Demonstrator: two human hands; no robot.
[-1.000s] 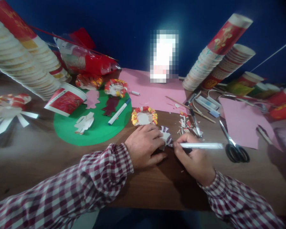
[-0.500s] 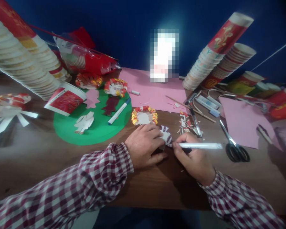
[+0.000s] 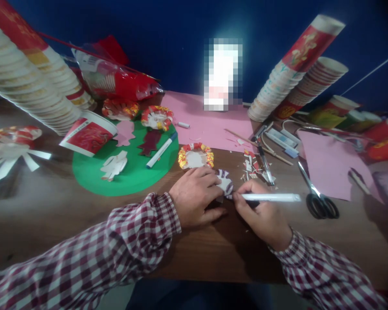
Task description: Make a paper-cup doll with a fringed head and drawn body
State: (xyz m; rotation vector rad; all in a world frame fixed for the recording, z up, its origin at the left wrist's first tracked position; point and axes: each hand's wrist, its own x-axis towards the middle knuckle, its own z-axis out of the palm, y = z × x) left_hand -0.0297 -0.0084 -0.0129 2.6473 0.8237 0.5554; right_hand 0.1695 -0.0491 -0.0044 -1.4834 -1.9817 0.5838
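My left hand (image 3: 197,198) lies over a small white paper cutout (image 3: 226,185) and presses it to the table, fingers stretched and thumb apart. Dark purple marks run along the cutout's edge; part of it is hidden under the fingers. Closed around a white marker (image 3: 271,197) is my right hand (image 3: 261,211), its fingertips at the cutout's right edge. The marker's tip is too small to make out. Just beyond my left hand sits a red and yellow paper ring (image 3: 196,156) with a white middle.
Left is a green paper circle (image 3: 132,178) with fish-like cutouts, a capped marker (image 3: 161,150) and a tilted paper cup (image 3: 89,133). Scissors (image 3: 320,202), paper scraps (image 3: 250,165) and pink paper (image 3: 330,172) lie right. Tall cup stacks (image 3: 287,73) and a bright blurred screen (image 3: 223,73) stand behind.
The marker and my right hand have shifted very slightly. My left hand stays on the cutout, and everything else looks the same.
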